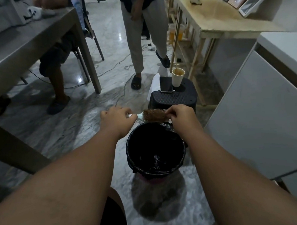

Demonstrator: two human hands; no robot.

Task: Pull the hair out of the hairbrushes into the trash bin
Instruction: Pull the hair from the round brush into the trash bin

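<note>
A hairbrush (145,116) with a pale handle and a head matted with brown hair (155,116) is held level just beyond the far rim of the trash bin (129,148), which is lined with a black bag. My left hand (117,119) grips the brush handle. My right hand (180,116) pinches the hair at the right end of the brush head. Inside the bin only the dark liner shows.
A black stool (173,98) right behind the bin carries a phone (165,84) and a paper cup (177,77). One person stands beyond it, another sits at the grey table (25,47) on the left. A white cabinet (261,122) is at the right. Cables cross the marble floor.
</note>
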